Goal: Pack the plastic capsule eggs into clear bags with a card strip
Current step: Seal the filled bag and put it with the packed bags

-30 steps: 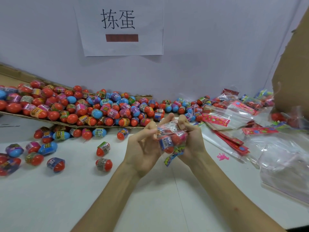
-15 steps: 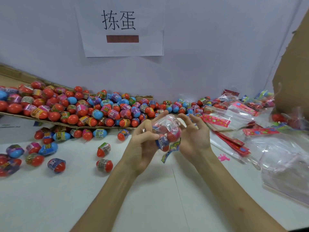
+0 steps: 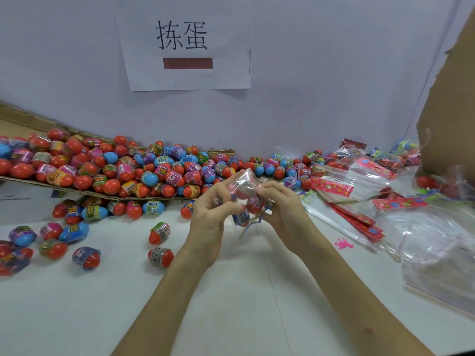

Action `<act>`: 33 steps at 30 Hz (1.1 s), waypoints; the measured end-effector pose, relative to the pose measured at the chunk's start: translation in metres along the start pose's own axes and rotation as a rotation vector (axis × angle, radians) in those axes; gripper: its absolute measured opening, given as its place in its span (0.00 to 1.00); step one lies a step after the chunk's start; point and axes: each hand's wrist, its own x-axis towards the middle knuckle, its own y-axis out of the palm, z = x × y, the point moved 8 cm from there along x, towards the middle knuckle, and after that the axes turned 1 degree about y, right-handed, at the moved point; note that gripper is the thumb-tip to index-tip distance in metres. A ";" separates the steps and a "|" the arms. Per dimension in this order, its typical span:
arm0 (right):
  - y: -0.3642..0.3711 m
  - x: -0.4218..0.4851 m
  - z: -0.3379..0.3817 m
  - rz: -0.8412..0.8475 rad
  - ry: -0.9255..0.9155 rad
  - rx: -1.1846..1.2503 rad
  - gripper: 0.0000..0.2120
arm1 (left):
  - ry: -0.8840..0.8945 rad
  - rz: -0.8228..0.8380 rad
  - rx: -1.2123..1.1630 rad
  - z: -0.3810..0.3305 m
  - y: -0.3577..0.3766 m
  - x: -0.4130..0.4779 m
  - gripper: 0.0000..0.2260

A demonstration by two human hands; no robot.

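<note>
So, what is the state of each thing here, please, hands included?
clear bag, held off the table, eggs inside
left hand, pinches the bag
right hand, pinches the same bag
egg pile, heaped on the cardboard
loose eggs, lying unpacked on the table
empty bags, stacked flat, unfilled

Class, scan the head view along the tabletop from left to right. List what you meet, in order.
From the left: loose capsule eggs → left hand → clear bag of eggs, pinched by both hands → right hand → small pink figure → pile of empty clear bags.
</note>
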 end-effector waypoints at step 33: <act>0.000 -0.010 0.031 -0.066 -0.384 -0.447 0.09 | -0.006 -0.117 0.200 0.004 -0.014 0.002 0.05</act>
